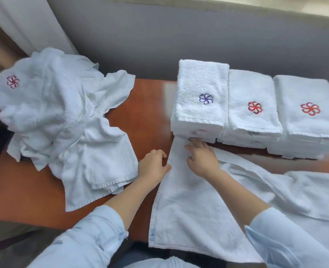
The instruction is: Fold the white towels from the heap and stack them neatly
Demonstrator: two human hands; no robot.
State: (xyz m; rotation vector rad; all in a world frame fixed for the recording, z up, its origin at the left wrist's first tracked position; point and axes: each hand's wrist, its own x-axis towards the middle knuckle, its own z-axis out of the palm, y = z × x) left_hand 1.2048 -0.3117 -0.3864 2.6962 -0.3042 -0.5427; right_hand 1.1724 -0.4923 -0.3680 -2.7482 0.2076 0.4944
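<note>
- White terry towel (pixel 188 209) laid lengthwise on the reddish-brown table (pixel 150 105), near end reaching past the front edge, narrow far end touching the foot of the left stack.
- Right hand (pixel 202 157) flat on the far end of that towel, fingers straight and spread, fingertips right at the base of the left stack; pressing down, gripping nothing.
- Left hand (pixel 152 165) just beside the towel's left hem, fingers curled toward the table, thumb against the hem; impossible to tell whether pinching the edge or only touching it.
- Heap of unfolded white towels (pixel 63 117) on the table's left side, well apart from the stacks, one reddish flower emblem showing near its top.
- Three piles of folded towels in a row at the table's far right, neighbours touching: left stack (pixel 200 97) topped by a purple flower emblem, middle stack (pixel 252 105) and right stack (pixel 310 109) each topped by a red one.
- More white towelling (pixel 295 194) rumpled to the right of the flat towel, in front of the stacks.
- Light blue sleeves (pixel 94 235) on both forearms.
- Grey upholstered back (pixel 159 35) behind the table; pale curtain (pixel 24 20) at upper left.
</note>
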